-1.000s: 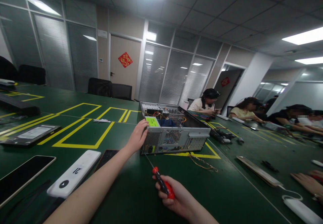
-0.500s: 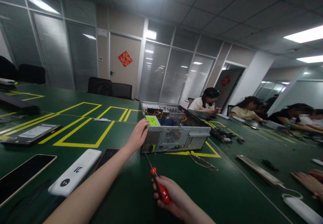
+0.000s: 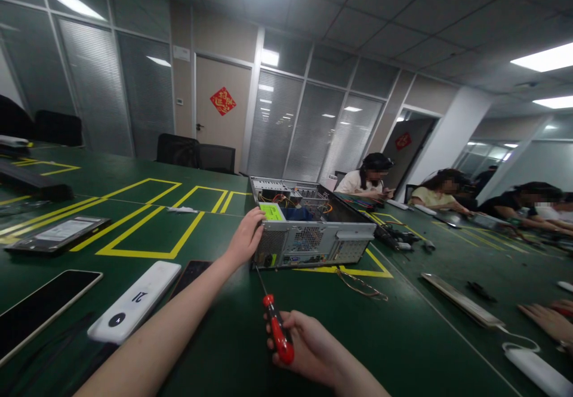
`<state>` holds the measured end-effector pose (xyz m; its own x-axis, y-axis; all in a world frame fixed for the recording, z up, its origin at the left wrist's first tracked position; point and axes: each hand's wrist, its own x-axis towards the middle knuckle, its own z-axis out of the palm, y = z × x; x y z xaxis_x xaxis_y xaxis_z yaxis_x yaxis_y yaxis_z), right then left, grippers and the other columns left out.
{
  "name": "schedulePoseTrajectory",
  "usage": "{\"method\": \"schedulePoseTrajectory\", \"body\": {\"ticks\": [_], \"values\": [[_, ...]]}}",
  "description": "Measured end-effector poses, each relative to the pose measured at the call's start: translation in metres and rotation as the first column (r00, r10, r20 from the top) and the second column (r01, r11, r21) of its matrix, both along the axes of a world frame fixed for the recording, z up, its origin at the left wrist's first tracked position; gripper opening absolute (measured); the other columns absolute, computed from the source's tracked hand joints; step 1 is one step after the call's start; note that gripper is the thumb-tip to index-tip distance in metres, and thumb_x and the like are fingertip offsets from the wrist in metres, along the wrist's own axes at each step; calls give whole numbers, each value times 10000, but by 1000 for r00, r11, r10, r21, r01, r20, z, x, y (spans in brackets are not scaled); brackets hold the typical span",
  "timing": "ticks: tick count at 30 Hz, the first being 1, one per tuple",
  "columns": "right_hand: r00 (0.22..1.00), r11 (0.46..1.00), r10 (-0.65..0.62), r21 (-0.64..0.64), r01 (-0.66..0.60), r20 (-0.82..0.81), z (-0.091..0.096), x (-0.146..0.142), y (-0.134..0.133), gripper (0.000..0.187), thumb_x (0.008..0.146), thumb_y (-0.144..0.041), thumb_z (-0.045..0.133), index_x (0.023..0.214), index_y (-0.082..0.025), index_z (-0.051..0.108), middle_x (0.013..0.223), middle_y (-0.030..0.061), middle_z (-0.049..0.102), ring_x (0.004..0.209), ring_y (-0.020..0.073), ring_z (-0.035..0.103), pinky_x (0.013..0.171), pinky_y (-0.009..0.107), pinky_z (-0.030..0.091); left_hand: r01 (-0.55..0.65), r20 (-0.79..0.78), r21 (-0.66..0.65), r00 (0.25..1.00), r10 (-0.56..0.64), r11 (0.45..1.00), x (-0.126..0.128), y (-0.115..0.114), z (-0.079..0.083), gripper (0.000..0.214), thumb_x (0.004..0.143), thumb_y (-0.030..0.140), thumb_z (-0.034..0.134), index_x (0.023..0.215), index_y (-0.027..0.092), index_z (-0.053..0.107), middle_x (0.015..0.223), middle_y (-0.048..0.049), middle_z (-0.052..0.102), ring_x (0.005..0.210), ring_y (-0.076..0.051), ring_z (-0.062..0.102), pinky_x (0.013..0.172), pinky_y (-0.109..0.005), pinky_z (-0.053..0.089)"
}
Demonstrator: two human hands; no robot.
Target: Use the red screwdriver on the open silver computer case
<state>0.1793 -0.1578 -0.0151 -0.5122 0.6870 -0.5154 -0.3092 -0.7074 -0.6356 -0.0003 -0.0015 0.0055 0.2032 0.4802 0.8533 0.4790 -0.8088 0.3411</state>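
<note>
An open computer case (image 3: pixel 313 230) lies on the green table, its back panel toward me. At its near left corner is a power supply (image 3: pixel 271 211) with a bright green label. My left hand (image 3: pixel 245 236) grips that corner, its fingers curled over the top edge. Below it, my right hand (image 3: pixel 304 343) is closed round the red and black handle of a screwdriver (image 3: pixel 278 328). The thin shaft points up and away, its tip at the lower left corner of the back panel. Whether the tip sits in a screw is too small to tell.
To the left lie a white power bank (image 3: pixel 136 300), a phone (image 3: pixel 47 310) and a hard drive (image 3: pixel 58 234). Glasses (image 3: pixel 362 285) rest before the case. Black cables (image 3: pixel 396 237) lie right of it. Several people sit along the table's right side; one person's hand (image 3: pixel 544 322) is nearby.
The screwdriver's handle has shifted slightly left and turned a little in my right hand; its tip stays by the case's lower corner. My left hand has kept its place on the case.
</note>
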Motion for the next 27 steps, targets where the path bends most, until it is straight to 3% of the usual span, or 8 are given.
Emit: {"method": "schedulePoseTrajectory", "body": {"ticks": [3, 5, 8, 10, 13, 21, 24, 27], "values": [[1000, 997, 20, 74, -20, 4, -1, 4, 0, 335, 648, -108, 621, 969, -142, 534, 833, 27, 627, 684, 122, 604, 636, 264, 429, -5, 0, -6, 1000, 5, 1000, 0, 0, 0, 238, 924, 238, 331, 1123, 190, 453, 1223, -104, 500, 1277, -207, 375, 1078, -450, 318], [998, 994, -58, 93, 55, 24, -4, 6, 2, 429, 636, -115, 693, 1020, -160, 506, 876, 47, 642, 673, 100, 594, 597, 217, 416, -8, -1, -7, 1000, 8, 1000, 0, 0, 0, 243, 924, 241, 331, 1128, 191, 453, 1228, -104, 498, 1279, -210, 373, 1075, -454, 320], [989, 988, -150, 41, 149, 17, -8, 8, 5, 454, 661, -209, 729, 1020, -194, 452, 885, 60, 648, 533, 33, 506, 441, 119, 285, -11, -2, -3, 1000, 11, 1000, 0, 0, -1, 244, 924, 241, 335, 1131, 190, 452, 1227, -104, 499, 1279, -210, 374, 1076, -455, 319], [993, 993, -114, 17, 113, 37, -8, 6, 7, 424, 696, -293, 710, 999, -220, 423, 836, 38, 642, 440, 6, 414, 389, 103, 163, -13, -3, -4, 1000, 13, 1000, 0, 1, -2, 244, 924, 240, 337, 1133, 190, 451, 1227, -104, 500, 1279, -210, 374, 1076, -456, 318], [990, 995, -78, 77, 70, 113, -6, 0, 4, 391, 706, -351, 695, 953, -232, 416, 689, -33, 573, 408, 8, 381, 386, 113, 98, -6, -3, -2, 1000, 6, 1000, -1, 1, -2, 246, 923, 238, 336, 1137, 189, 449, 1236, -105, 493, 1281, -207, 372, 1080, -453, 313], [921, 958, -168, 280, 68, 352, -9, -28, -6, 402, 688, -398, 675, 960, -198, 457, 673, -66, 464, 426, 30, 407, 372, 171, 170, 1, -2, 9, 1000, -1, 1000, -2, 0, -1, 250, 923, 237, 334, 1143, 192, 445, 1233, -105, 494, 1287, -211, 365, 1082, -464, 306], [947, 978, -149, 182, 100, 284, -11, -29, -4, 299, 755, -399, 558, 946, -185, 475, 680, -48, 482, 433, 51, 435, 390, 189, 215, -8, -7, 8, 1000, 8, 1000, -2, 1, -1, 251, 923, 244, 336, 1141, 190, 447, 1242, -105, 490, 1284, -214, 371, 1079, -466, 309], [993, 994, -104, 34, 103, 51, -8, -21, -1, 270, 736, -310, 483, 957, -155, 494, 693, -24, 519, 489, 82, 504, 447, 210, 297, -15, -11, 5, 1000, 16, 1000, -2, 1, -2, 248, 924, 249, 338, 1134, 186, 453, 1246, -105, 488, 1284, -213, 369, 1080, -457, 311]]}}
